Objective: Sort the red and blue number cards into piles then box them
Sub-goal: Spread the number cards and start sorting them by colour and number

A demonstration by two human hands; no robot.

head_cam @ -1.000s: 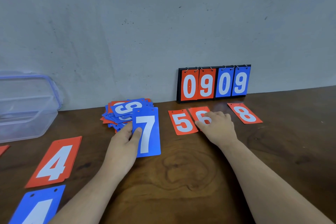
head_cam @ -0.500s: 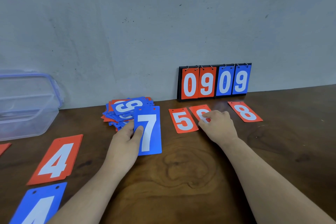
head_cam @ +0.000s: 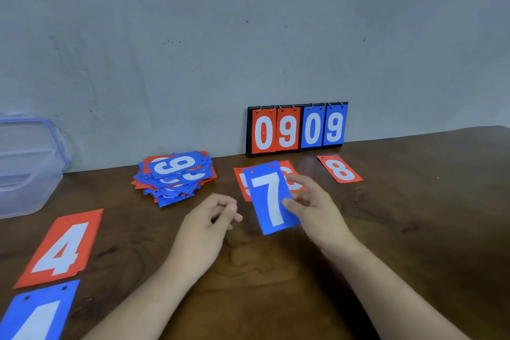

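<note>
**Blue 7 pinched in my right hand, centre of the frame**

I am pinching the blue rectangular number card with a white 7 [head_cam: 271, 197] in my right hand [head_cam: 311, 210], my thumb pressing on its face near the right edge and my fingers curling behind it. The card is sitting at the centre of the frame. Its long axis is running nearly up and down. The short edge with two punched holes is pointing toward the grey wall [head_cam: 248, 36] and leaning a little left, so the digit is reading upright to me. My left hand [head_cam: 209, 218] is hovering just left of it, fingers loosely curled and gripping nothing.

The card is covering parts of two red cards, a red 5 card [head_cam: 240, 182] and a red 6 card [head_cam: 292, 176]. A third, the red 8 card [head_cam: 340, 168], is lying well apart to the right. At lower left one red 4 card [head_cam: 62, 247] and one blue 4 card [head_cam: 38, 312] are lying. One mixed heap of red and blue cards [head_cam: 174, 176] is lying left of centre on the brown wooden table [head_cam: 414, 229]. One black flip scoreboard [head_cam: 296, 130], showing two red and two blue panels, is standing at the wall. One clear plastic box [head_cam: 27, 165] is sitting at the left edge.
</note>
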